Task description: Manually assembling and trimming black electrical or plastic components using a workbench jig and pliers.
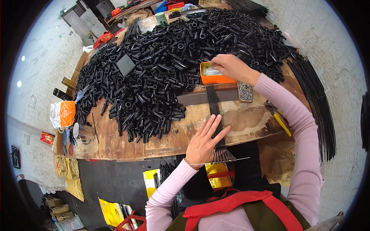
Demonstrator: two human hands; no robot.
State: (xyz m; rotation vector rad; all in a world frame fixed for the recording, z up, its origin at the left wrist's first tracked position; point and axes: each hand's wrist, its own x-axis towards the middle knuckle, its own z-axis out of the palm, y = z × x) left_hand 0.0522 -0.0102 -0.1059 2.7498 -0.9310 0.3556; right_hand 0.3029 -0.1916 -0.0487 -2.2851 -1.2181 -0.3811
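Note:
My left hand point(204, 142) lies flat with fingers spread across a row of thin black rods point(213, 101) at the table's front edge. The rods run from a dark bar point(192, 98) on the tabletop toward me, and their near ends fan out over a thin metal rod point(243, 158). At the orange box point(219, 79), my right hand point(234, 68) has its fingers pinched together above the rim. Thin whitish sticks point(211, 71) lie in that box. Whatever the right fingertips hold is too small to make out.
A huge heap of black tubular parts point(165, 65) covers much of the wooden table point(162, 149). Beside the orange box is a container of small metal pieces point(246, 92). Yellow-handled pliers point(280, 121) lie at right, near long black rods point(314, 104). A clear jar point(83, 133) stands at left.

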